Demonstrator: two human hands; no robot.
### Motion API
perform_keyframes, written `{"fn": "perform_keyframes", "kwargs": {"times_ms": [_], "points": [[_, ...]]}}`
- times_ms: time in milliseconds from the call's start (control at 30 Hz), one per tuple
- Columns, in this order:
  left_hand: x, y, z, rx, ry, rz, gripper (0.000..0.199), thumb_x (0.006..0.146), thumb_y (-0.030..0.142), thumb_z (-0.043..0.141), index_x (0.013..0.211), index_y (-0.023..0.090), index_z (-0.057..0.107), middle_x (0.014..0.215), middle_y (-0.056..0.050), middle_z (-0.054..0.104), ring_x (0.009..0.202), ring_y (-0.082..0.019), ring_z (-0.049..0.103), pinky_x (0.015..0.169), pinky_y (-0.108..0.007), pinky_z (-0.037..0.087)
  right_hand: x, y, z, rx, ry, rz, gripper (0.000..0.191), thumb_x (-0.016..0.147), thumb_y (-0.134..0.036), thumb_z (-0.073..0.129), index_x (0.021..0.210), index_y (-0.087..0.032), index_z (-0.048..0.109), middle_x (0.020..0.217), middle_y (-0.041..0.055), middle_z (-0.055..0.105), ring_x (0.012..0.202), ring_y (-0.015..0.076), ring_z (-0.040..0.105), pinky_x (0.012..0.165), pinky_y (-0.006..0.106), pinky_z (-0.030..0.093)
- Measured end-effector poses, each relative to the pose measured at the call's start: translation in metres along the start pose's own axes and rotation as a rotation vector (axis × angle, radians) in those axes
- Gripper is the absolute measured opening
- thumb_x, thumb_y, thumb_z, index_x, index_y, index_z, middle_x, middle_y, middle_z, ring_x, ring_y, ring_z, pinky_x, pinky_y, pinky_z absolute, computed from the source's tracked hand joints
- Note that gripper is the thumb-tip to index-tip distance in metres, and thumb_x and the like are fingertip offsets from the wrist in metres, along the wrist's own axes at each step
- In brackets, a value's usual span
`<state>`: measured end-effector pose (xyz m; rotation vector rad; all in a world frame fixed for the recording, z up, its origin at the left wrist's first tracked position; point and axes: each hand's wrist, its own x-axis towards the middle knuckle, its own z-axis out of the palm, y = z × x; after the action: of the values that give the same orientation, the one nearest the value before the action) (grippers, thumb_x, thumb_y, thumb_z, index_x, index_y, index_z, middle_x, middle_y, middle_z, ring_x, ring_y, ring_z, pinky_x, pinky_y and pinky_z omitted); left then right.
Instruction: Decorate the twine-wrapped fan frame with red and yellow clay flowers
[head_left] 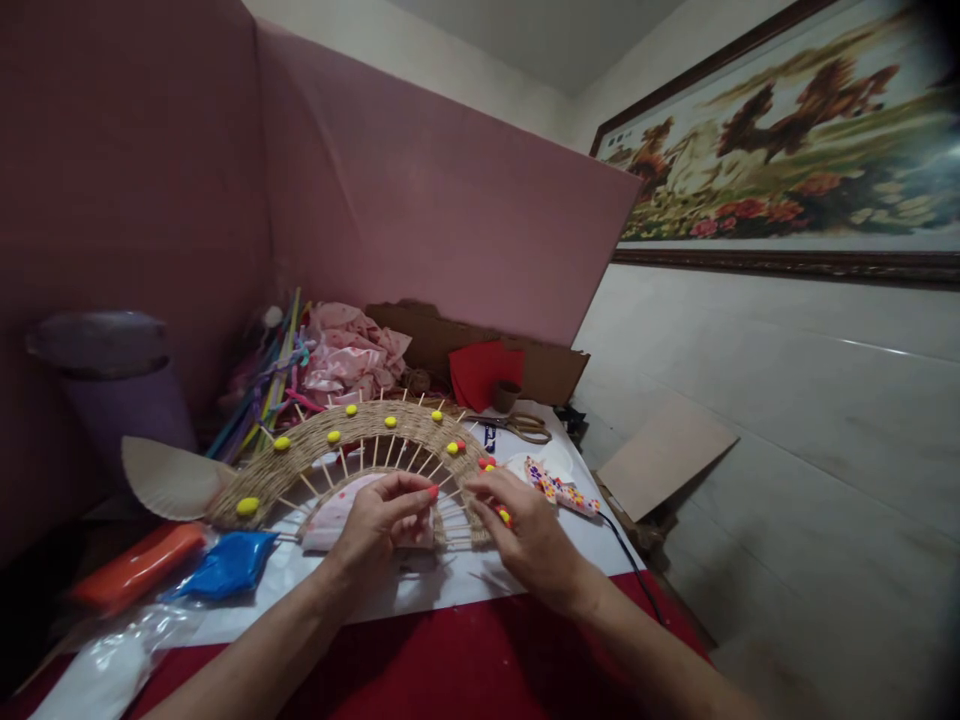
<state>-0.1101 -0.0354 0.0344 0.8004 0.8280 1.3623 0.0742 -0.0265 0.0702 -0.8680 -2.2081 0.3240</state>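
In front of me lies a woven fan (409, 418), a brown twine band arched over thin sticks that spread from a pale pink half-round centre (336, 520). Yellow dots (281, 443) are spaced along the band, and towards its right end some have red dots beside them. My left hand (382, 520), over the pink centre, pinches a small red piece (433, 492) between thumb and fingertip. My right hand (529, 535) curls its fingers around the right end of the band. A yellow and red dot there is partly covered by it.
Scissors (529, 428), a small brown pot (506, 396) and a flower-patterned glue gun (559, 487) with a black cord lie behind and right. Orange (142, 565) and blue packets (229, 563) sit left. Pink cloth (352, 350) and coloured sticks are piled behind, near a purple bin (124, 400).
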Motion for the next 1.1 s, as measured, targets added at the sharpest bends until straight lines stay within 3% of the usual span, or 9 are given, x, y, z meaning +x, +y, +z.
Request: {"fn": "perform_keyframes", "kwargs": {"times_ms": [100,267,567,1100], "points": [[-0.001,-0.001,0.002,0.034,-0.029,0.016,0.025,0.059,0.025,0.076,0.073,0.014,0.059,0.063,0.002,0.060,0.049,-0.008,0.053,0.049,-0.023,0.045,0.009,-0.013,0.018,0.093,-0.047,-0.012,0.020,0.083,-0.015,0.054,0.102,-0.019,0.056,0.091,0.0048,0.062,0.081,0.0161,0.058,0.073,0.030,0.046],[0.000,-0.004,-0.001,0.099,-0.083,0.051,0.027,0.062,0.032,0.073,0.072,0.015,0.056,0.057,0.002,0.061,0.045,-0.010,0.054,0.045,-0.022,0.041,0.019,-0.006,0.030,0.098,-0.036,-0.023,0.008,0.080,-0.012,0.057,0.083,-0.020,0.058,0.077,0.0005,0.059,0.073,0.0140,0.055,0.067,0.026,0.043],[0.012,-0.016,-0.008,0.179,-0.077,0.068,0.030,0.057,0.034,0.075,0.065,0.016,0.052,0.045,0.004,0.057,0.036,-0.010,0.050,0.038,-0.019,0.033,0.013,0.009,0.037,0.076,-0.095,-0.087,0.013,0.077,-0.006,0.056,0.083,-0.018,0.056,0.078,0.0014,0.057,0.072,0.0145,0.053,0.064,0.025,0.041],[0.010,-0.018,-0.007,0.178,-0.141,0.084,0.024,0.063,0.031,0.071,0.067,0.016,0.052,0.045,0.005,0.054,0.039,-0.008,0.047,0.042,-0.020,0.034,0.005,0.012,0.037,0.139,-0.038,-0.071,0.010,0.080,-0.009,0.056,0.081,-0.019,0.058,0.075,0.0010,0.057,0.071,0.0146,0.054,0.065,0.026,0.041]]}}
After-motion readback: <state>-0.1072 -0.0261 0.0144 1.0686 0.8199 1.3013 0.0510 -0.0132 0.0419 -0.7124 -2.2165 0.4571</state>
